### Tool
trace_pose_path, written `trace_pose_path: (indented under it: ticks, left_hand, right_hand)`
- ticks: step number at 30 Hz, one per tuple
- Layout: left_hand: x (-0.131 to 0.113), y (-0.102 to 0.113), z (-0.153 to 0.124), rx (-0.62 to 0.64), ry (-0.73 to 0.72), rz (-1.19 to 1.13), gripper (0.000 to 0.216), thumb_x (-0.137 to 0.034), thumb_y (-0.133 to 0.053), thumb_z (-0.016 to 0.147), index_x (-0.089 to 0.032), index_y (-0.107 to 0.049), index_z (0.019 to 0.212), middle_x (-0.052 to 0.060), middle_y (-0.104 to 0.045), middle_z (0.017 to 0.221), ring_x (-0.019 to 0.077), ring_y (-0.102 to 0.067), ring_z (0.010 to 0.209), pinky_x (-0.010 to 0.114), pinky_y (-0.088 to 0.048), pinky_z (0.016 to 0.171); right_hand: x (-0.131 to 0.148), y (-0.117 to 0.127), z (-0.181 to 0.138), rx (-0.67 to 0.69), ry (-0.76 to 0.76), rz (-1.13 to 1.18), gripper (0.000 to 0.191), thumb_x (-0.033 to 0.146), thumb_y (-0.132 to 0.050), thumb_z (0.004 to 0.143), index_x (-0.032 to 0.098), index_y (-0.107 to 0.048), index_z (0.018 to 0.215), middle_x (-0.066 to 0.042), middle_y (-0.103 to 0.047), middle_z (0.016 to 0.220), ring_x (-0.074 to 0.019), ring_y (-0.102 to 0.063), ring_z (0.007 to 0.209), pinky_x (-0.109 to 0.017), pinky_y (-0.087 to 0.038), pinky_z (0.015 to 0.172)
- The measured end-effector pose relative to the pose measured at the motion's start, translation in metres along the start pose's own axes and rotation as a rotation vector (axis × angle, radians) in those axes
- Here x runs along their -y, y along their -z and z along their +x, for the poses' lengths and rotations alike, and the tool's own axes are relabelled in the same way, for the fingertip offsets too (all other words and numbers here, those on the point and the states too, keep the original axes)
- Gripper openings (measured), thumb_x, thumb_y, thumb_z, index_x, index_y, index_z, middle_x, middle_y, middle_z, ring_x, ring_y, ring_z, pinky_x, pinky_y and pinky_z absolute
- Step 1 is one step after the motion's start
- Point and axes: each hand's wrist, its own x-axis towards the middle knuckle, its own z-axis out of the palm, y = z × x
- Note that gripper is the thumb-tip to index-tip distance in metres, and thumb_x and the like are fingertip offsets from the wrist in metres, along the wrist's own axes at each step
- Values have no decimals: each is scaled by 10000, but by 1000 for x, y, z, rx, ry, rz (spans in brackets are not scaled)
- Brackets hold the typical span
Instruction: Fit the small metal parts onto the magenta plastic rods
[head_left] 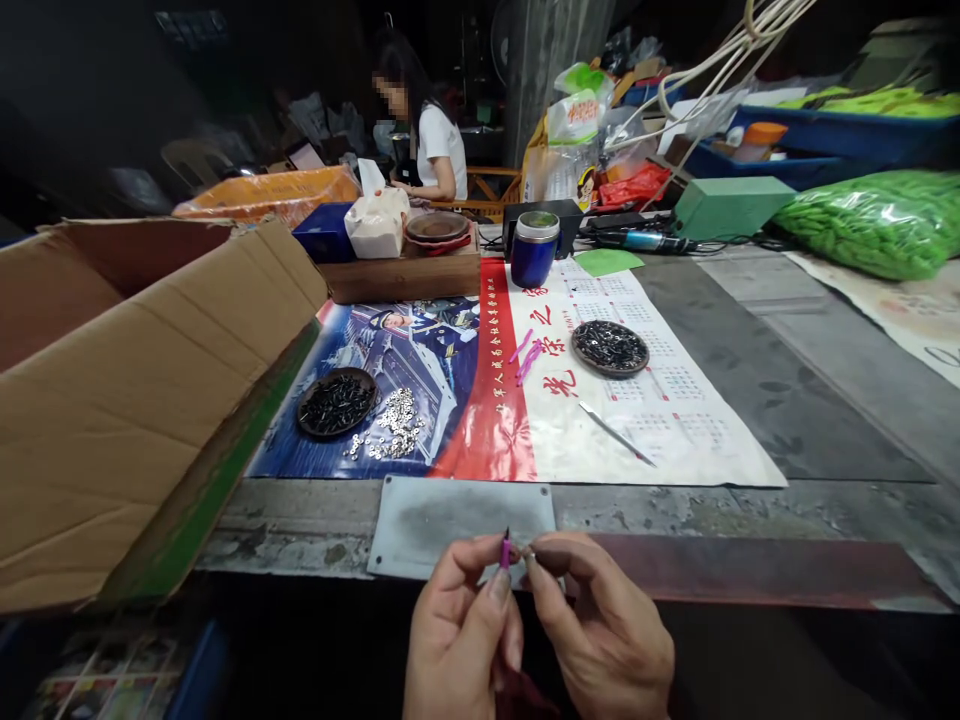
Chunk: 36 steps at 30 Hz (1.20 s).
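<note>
My left hand (465, 630) pinches a small pink piece (505, 550) upright between thumb and fingers, at the near table edge. My right hand (600, 630) is closed in a pinch just right of it, its fingertips holding something tiny that I cannot make out. Both hands hover over a grey metal plate (435, 520). On the poster (675, 420) ahead lie a dish of dark screws (335, 402), a heap of silver washers (391, 425), several loose pink pieces (526, 355), a second dish of dark parts (610, 347) and a thin metal tool (616, 434).
A large open cardboard box (127, 400) fills the left side. A blue cup (534, 250), a wooden box (405, 275) and a tissue pack (375, 225) stand behind the poster. A bag of green parts (870, 220) lies at the right. Another person (431, 140) sits at the back.
</note>
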Motion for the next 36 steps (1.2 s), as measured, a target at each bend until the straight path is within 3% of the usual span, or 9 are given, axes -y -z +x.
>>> trace_pose_path:
  ticks: [3, 9, 14, 20, 23, 26, 30, 32, 36]
  left_hand:
    - [2, 1, 0, 4, 28, -3, 319, -422, -843, 818, -179, -740, 997, -54, -545, 473, 51, -424, 402, 145, -329, 431]
    - [0, -5, -1, 15, 34, -22, 314, -418, -866, 794, -184, -749, 969, -64, -520, 525, 29, -403, 428, 130, -342, 460]
    - [-2, -11, 0, -13, -71, -36, 268, -401, -884, 770, -203, -781, 917, -75, -477, 587, -2, -345, 413, 108, -298, 424]
    - [-3, -20, -8, -128, -83, 22, 300, -462, -905, 719, -211, -783, 829, -8, -617, 828, 10, -382, 467, 146, -379, 436]
    - [0, -20, -11, -149, -133, 57, 257, -442, -908, 722, -234, -785, 811, -8, -616, 824, 42, -396, 516, 164, -390, 474]
    - [6, -19, -12, -131, -232, 114, 188, -418, -863, 787, -248, -786, 813, 7, -603, 796, 102, -499, 617, 194, -432, 550]
    - [13, -19, -17, -65, -344, 197, 208, -390, -771, 881, -218, -743, 767, 12, -548, 753, 132, -504, 645, 225, -433, 577]
    - [15, -18, -19, -25, -386, 225, 172, -365, -722, 922, -222, -747, 830, 12, -551, 777, 124, -494, 643, 219, -428, 585]
    - [12, -8, -17, 91, -474, 295, 152, -307, -649, 975, -266, -770, 1059, 28, -600, 855, 130, -551, 689, 209, -476, 638]
  right_hand:
    - [6, 1, 3, 29, 46, -2, 110, 134, -652, 891, 237, -684, 912, 18, -751, 793, -121, -733, 676, -170, -615, 664]
    - [6, -3, 5, 28, 88, 23, 135, 113, -644, 895, 240, -666, 936, 18, -744, 799, -117, -727, 702, -177, -611, 687]
    - [5, -7, 3, 36, 97, 122, 194, 59, -648, 893, 228, -671, 985, 10, -744, 816, -114, -730, 716, -175, -607, 681]
    - [7, -8, -2, 44, 52, 206, 212, 46, -624, 907, 226, -673, 1007, 7, -741, 838, -118, -726, 748, -182, -599, 696]
    - [8, -6, 1, 73, 58, 193, 154, 81, -622, 928, 224, -658, 972, 9, -724, 802, -122, -711, 721, -194, -590, 677]
    - [8, -3, 6, 111, 106, 133, 124, 138, -570, 980, 210, -638, 906, -10, -693, 753, -145, -685, 708, -242, -579, 676]
    - [5, 0, 8, 153, 205, 88, 290, 133, -433, 1030, 201, -543, 771, -8, -575, 646, -139, -555, 617, -278, -510, 620]
    - [3, 1, 7, 169, 233, 95, 311, 135, -410, 1038, 201, -499, 747, -5, -534, 641, -129, -505, 604, -266, -475, 591]
    - [2, 1, 5, 158, 312, 56, 222, 193, -431, 1048, 188, -521, 845, -38, -566, 737, -149, -555, 701, -270, -491, 636]
